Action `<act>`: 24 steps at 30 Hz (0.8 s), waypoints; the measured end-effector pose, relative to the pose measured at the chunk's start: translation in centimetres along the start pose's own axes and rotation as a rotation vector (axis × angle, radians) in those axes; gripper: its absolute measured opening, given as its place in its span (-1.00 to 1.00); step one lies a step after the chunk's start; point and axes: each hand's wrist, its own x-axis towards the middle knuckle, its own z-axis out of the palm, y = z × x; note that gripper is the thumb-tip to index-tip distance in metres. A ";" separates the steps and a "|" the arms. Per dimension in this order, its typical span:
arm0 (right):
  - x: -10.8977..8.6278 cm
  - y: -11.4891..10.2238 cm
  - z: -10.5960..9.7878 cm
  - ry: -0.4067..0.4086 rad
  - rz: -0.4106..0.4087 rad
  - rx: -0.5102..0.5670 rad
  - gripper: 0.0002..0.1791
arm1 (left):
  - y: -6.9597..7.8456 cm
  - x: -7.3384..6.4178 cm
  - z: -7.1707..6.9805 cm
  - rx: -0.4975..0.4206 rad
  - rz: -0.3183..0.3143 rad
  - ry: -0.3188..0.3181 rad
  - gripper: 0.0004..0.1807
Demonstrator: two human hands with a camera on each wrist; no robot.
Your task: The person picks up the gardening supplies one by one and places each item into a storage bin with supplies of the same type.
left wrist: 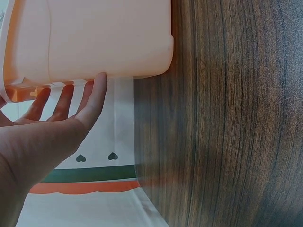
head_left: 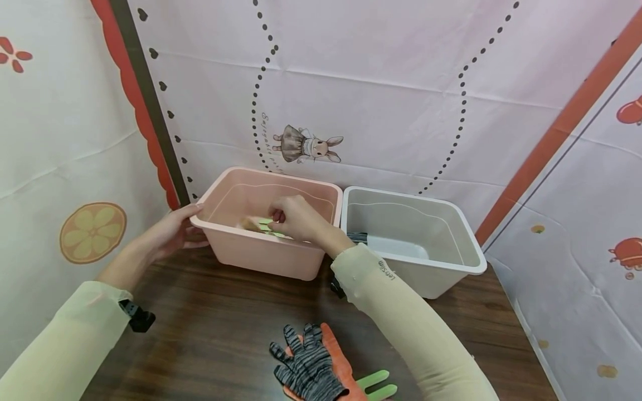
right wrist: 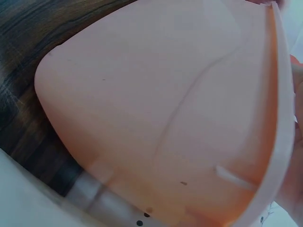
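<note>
My left hand grips the left end of a pink bin, its thumb at the rim and its fingers against the outer wall in the left wrist view. Inside that bin my right hand has curled fingers and appears to pinch a tan, motion-blurred thing whose kind is unclear. Light green strips lie beneath it, partly hidden by the front rim. In the right wrist view the bin's wall hides most of this hand.
A light grey bin stands right beside the pink one, with a dark striped item inside. Nearer on the wooden table lie a grey-black knit glove, an orange piece under it and green finger-like strips. Printed cloth hangs behind.
</note>
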 end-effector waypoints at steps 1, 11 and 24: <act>0.0 0.0 -0.1 0.003 0.004 0.002 -0.86 | 0.0 0.0 0.0 0.002 0.001 -0.001 -0.12; -0.9 -0.6 -1.6 0.021 -0.022 0.008 -0.83 | 0.0 0.1 0.0 0.018 0.002 -0.003 -0.12; -3.8 -2.2 -2.9 0.033 -0.120 0.013 -0.76 | -0.1 -0.2 -0.4 0.011 0.040 -0.051 -0.17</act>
